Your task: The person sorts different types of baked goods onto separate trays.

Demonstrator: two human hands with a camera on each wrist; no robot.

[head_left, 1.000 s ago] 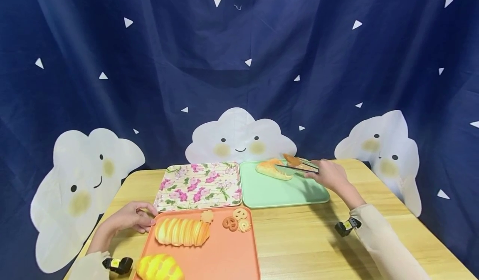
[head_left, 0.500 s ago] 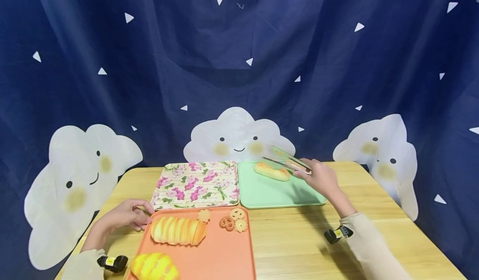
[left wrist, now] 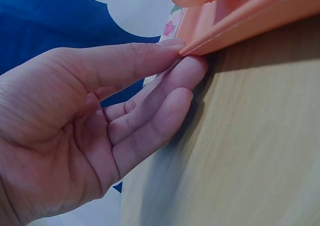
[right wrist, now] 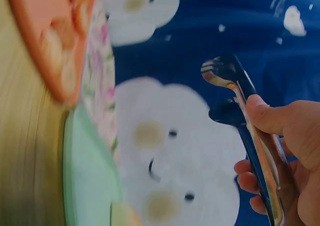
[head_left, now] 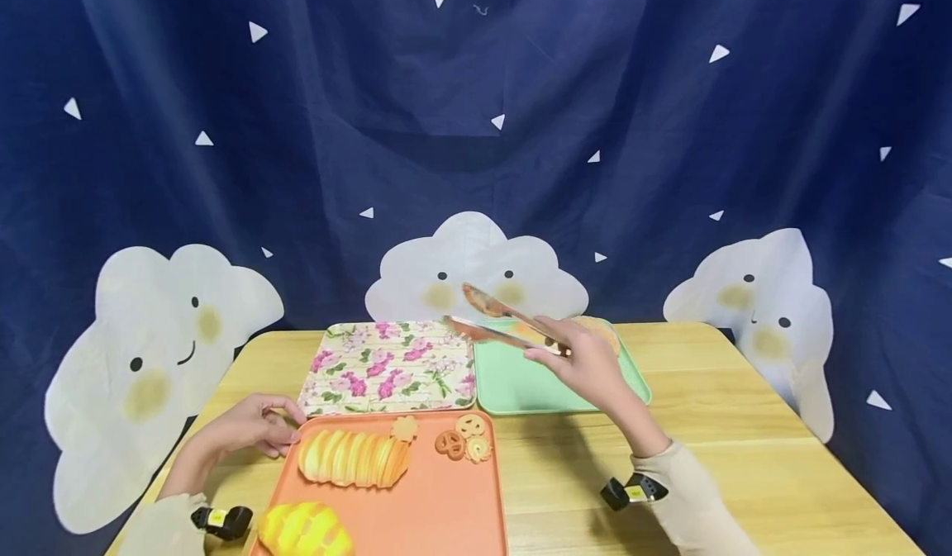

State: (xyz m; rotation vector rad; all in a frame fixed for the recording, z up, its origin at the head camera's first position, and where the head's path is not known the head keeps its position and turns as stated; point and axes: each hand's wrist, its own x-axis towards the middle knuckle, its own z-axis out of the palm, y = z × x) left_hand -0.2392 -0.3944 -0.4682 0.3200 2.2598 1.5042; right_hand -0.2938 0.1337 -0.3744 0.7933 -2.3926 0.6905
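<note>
My right hand [head_left: 587,362] grips metal tongs [head_left: 509,320], held above the green tray [head_left: 535,391]. In the right wrist view the parted tips of the tongs [right wrist: 220,76] have nothing between them. Behind the tongs and hand, bread [head_left: 601,331] on the green tray is partly hidden. My left hand [head_left: 249,425] pinches the far left corner of the orange tray [head_left: 446,506] between thumb [left wrist: 150,56] and finger. On this tray lie a sliced-looking loaf [head_left: 353,458], a yellow bread roll [head_left: 305,531] and several small cookies [head_left: 470,425].
A flower-patterned tray [head_left: 394,366] lies behind the orange one, left of the green tray. The trays rest on a wooden table [head_left: 714,424]. A dark blue curtain [head_left: 416,126] with white clouds hangs at the table's far edge.
My right hand has carried the tongs leftward from over the bread, toward the flower-patterned tray. The left hand stays at the orange tray's corner.
</note>
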